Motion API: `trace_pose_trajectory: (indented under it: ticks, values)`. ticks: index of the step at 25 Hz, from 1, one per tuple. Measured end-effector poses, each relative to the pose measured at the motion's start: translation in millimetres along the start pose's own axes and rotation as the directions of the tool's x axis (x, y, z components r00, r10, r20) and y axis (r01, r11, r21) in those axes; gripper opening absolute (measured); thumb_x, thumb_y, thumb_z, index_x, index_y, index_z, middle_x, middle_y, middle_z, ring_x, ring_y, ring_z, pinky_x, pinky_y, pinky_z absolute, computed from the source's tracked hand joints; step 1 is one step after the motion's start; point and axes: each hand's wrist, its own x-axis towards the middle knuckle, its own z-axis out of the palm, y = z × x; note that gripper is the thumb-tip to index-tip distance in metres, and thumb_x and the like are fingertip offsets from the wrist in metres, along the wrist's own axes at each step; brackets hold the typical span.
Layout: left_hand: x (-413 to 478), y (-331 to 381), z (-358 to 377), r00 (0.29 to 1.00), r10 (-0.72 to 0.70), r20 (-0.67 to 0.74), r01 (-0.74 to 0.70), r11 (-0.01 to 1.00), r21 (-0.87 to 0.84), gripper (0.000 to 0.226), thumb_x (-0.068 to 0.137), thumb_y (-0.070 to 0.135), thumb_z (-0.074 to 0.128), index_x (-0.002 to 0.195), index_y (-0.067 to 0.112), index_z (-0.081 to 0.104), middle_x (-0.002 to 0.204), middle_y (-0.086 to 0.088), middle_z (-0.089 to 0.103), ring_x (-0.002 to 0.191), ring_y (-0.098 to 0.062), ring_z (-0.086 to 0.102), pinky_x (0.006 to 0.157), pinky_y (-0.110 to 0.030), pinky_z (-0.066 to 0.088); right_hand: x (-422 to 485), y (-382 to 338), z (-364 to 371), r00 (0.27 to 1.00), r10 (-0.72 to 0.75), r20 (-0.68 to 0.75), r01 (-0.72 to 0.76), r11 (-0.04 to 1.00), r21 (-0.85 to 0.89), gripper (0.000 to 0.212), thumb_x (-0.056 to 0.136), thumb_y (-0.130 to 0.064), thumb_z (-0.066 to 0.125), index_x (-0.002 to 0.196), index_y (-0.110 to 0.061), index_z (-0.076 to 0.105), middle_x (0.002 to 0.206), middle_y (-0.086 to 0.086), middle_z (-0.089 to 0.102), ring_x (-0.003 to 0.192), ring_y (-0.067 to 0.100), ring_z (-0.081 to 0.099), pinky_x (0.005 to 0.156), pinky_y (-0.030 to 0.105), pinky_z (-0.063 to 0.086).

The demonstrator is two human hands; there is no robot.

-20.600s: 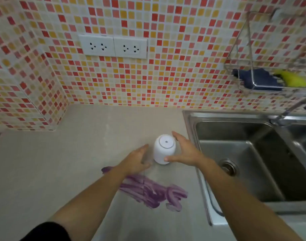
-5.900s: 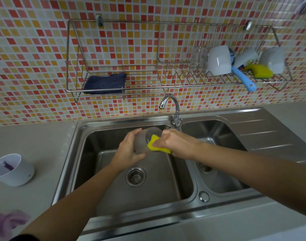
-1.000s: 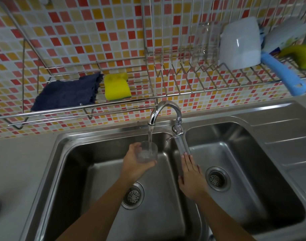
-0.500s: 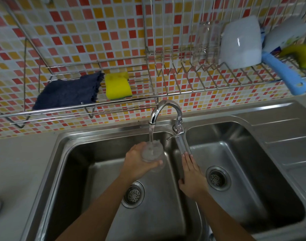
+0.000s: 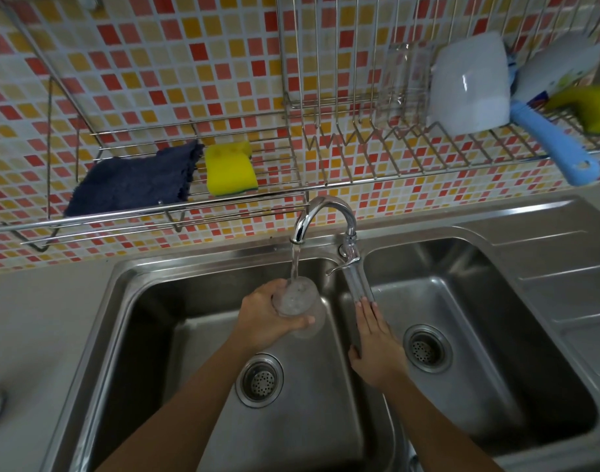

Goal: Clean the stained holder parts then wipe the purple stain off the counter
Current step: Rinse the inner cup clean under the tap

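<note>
Bare arms, bare grips.
The left forearm [image 5: 189, 396] and right forearm [image 5: 438, 424] are bare to the lower edge; the left grip [image 5: 268, 321] and right grip [image 5: 373, 349] are bare too, with slender fingers.

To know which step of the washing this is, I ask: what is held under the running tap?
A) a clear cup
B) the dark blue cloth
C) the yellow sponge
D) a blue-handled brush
A: the left hand grips a clear cup in the stream from the tap, while the yellow sponge and the dark blue cloth lie side by side on the wire rack.
</note>
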Motion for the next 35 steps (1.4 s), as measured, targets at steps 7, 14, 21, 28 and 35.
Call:
trace_pose_trajectory:
  ticks: [7,14,21,28,35]
  values:
    - [1,-2,0,0.999,0.028,0.034,-0.029,0.999,0.023,0.067,0.052,0.038,0.088,0.112,0.028,0.059,0.105,0.011,0.062,0.095,-0.005,0.059,0.072,-0.006,0.043,1,0,5,0.998,-0.008,-0.058,0.013,0.996,0.093,0.072,0.082,-0.051,-0.007,0.147,-0.019,-0.003,0.152,-0.008,-0.010,0.141,0.009,-0.014,0.113,0.029,-0.001]
    - [-2,-7,-9,1.000,0.015,0.010,-0.015,0.999,0.042,0.074,0.053,0.038,0.088,0.119,0.028,0.055,0.108,0.012,0.057,0.099,-0.009,0.057,0.074,-0.010,0.042,47,-2,-31,0.965,0.128,-0.229,-0.046,0.942,0.332,0.069,0.077,-0.011,0.056,0.142,-0.011,0.032,0.144,0.010,0.039,0.130,0.025,0.037,0.113,0.040,0.029]
    - [-3,-4,-12,1.000,0.014,0.001,-0.014,0.999,0.041,0.075,0.053,0.039,0.087,0.119,0.026,0.054,0.109,0.012,0.057,0.099,-0.007,0.055,0.074,-0.011,0.044,115,-23,-53,0.952,-0.307,0.010,0.304,0.938,-0.164,0.055,0.079,-0.002,0.059,0.131,-0.015,0.045,0.142,0.007,0.043,0.135,0.025,0.032,0.115,0.039,0.024]
    - [-2,2,-12,1.000,-0.015,-0.002,0.015,1.000,0.017,0.075,0.054,0.035,0.088,0.119,0.025,0.052,0.114,0.007,0.055,0.102,-0.011,0.053,0.079,-0.018,0.042,107,-23,-75,0.971,0.045,-0.235,0.054,0.914,0.401,0.031,0.100,-0.024,0.032,0.104,-0.003,0.055,0.089,0.016,0.060,0.085,0.033,0.061,0.067,0.027,0.037]
    - [-11,-4,-4,0.995,-0.101,0.019,0.102,0.993,-0.055,0.071,0.055,0.031,0.087,0.114,0.027,0.048,0.106,0.009,0.056,0.097,-0.012,0.055,0.067,-0.014,0.041,61,-33,-58,0.955,0.199,-0.222,-0.013,0.770,0.638,0.043,0.097,-0.012,0.038,0.139,-0.006,0.035,0.132,0.006,0.047,0.117,0.017,0.045,0.098,0.023,0.032]
